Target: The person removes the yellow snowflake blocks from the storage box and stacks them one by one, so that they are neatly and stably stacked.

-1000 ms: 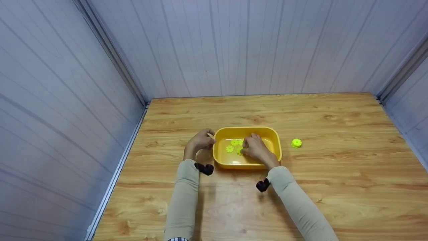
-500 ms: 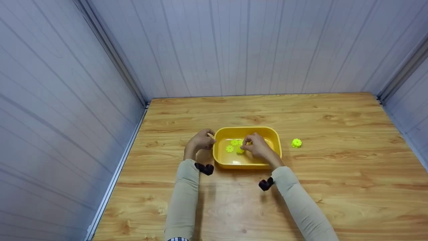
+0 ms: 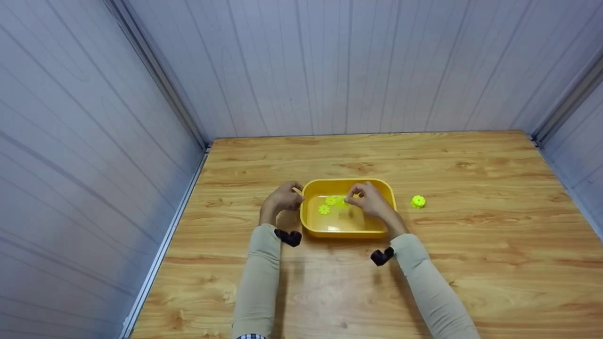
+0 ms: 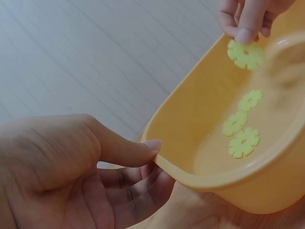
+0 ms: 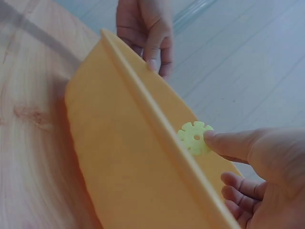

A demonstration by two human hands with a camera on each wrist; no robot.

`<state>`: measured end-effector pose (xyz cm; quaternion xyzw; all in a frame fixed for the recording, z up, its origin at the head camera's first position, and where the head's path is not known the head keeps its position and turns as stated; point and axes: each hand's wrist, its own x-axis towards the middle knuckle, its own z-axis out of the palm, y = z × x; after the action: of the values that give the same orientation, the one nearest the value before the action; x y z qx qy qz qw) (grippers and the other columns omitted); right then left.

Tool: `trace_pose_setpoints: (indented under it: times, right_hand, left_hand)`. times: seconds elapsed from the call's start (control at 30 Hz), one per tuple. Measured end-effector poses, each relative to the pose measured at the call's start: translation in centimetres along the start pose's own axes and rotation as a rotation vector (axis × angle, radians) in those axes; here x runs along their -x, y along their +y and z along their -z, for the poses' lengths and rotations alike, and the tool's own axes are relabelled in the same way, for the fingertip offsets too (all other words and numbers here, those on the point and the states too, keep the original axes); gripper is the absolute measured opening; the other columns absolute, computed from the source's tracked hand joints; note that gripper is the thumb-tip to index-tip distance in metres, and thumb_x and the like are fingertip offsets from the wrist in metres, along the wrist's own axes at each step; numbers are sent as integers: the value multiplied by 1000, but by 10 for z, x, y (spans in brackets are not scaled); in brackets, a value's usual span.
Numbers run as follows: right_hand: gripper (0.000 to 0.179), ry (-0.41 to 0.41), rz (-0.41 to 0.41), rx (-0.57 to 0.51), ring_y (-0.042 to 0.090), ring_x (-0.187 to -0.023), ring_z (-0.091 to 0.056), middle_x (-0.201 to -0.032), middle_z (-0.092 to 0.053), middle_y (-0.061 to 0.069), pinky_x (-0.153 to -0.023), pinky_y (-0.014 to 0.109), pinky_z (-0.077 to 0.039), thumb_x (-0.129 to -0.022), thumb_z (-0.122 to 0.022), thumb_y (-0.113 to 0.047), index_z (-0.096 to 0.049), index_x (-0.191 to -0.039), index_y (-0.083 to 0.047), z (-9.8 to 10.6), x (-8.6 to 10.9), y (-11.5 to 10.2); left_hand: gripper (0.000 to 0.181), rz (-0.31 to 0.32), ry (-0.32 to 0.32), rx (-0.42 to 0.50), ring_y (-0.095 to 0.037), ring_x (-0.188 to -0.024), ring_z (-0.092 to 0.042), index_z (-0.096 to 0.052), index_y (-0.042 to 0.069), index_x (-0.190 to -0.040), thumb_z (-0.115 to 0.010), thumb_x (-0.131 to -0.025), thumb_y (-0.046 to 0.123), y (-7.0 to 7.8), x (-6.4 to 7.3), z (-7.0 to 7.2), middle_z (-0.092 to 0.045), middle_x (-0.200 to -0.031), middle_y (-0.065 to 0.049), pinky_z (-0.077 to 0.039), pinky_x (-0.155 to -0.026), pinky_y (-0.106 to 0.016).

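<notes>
A yellow plastic basin [image 3: 337, 234] stands on the wooden table. My left hand [image 3: 285, 197] pinches its left rim, thumb on top and fingers below, as the left wrist view shows. Between thumb and fingers of my right hand [image 3: 370, 200] is a yellow-green notched flower-shaped disc [image 5: 195, 138] with a small centre hole. That hand is raised over the inside of the basin, and the disc is clear of the floor. Three similar discs [image 4: 244, 142] lie flat on the basin floor near its left half, close together.
To the right of the basin, a small stack of yellow-green flower discs [image 3: 418, 202] sits on the wooden table [image 3: 485, 226]. Pale panelled walls [image 3: 330, 70] border the table at the back and both sides.
My right hand has lifted a disc from the basin floor and moved slightly right and up with it. The left hand stays on the rim.
</notes>
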<state>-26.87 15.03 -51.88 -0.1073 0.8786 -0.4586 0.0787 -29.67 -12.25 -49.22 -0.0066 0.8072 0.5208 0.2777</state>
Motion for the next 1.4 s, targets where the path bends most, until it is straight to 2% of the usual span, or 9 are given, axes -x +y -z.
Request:
trace_pose_setpoints:
  times: [0.27, 0.43, 0.67, 0.83, 1.0, 1.13, 1.4]
  right_hand:
    - [23, 26, -12, -57, 28, -100, -45, -109, -49, 15, -83, 39, -39, -91, -65, -32, -62, -93, -9, 14, 5, -1]
    - [24, 61, -7, -87, 29, -102, -46, -111, -50, 16, -85, 40, -40, -91, -65, -31, -62, -94, -7, 24, 8, 0]
    - [29, 95, -37, -125, 27, -103, -47, -118, -48, 14, -80, 34, -41, -91, -64, -35, -61, -98, -6, 41, 12, 4]
    - [30, 132, -24, -157, 24, -97, -47, -112, -51, 13, -77, 33, -43, -91, -64, -32, -61, -99, -4, 52, 16, 7]
    - [33, 156, -56, -180, 23, -93, -48, -106, -54, 10, -79, 38, -47, -91, -63, -34, -60, -101, -3, 64, 19, 11]
    - [35, 175, -74, -174, 22, -94, -49, -106, -54, 9, -82, 39, -46, -92, -62, -36, -60, -103, -4, 72, 23, 15]
    - [42, 203, -78, -169, 26, -99, -52, -108, -55, 9, -81, 33, -45, -91, -61, -41, -61, -107, -3, 88, 30, 28]
  left_hand:
    - [34, 0, -5, 10, -18, -70, -50, -48, 3, -125, -54, -92, 4, 2, 1, 0, -52, -85, -8, -48, -89, -47]
    - [35, 7, -9, 10, -19, -71, -52, -48, 3, -127, -54, -92, 4, 2, 1, 1, -53, -87, -8, -48, -91, -50]
    - [36, 7, 4, -11, -18, -71, -53, -49, 2, -126, -54, -90, 2, 1, 0, 0, -53, -84, -7, -50, -88, -45]
    - [36, 10, 3, -9, -18, -74, -54, -48, 1, -127, -54, -91, 3, 1, -1, 0, -54, -86, -6, -50, -89, -45]
    - [34, 12, 6, -12, -18, -76, -55, -50, 3, -124, -55, -91, 4, 1, -1, 0, -53, -88, -6, -52, -84, -41]
    - [33, 9, 10, -17, -17, -75, -55, -50, 4, -123, -55, -91, 5, 0, -1, 0, -53, -88, -6, -52, -83, -40]
    - [33, 0, 15, 1, -18, -73, -55, -50, 2, -124, -55, -92, 4, 0, 1, -1, -54, -87, -8, -52, -85, -43]
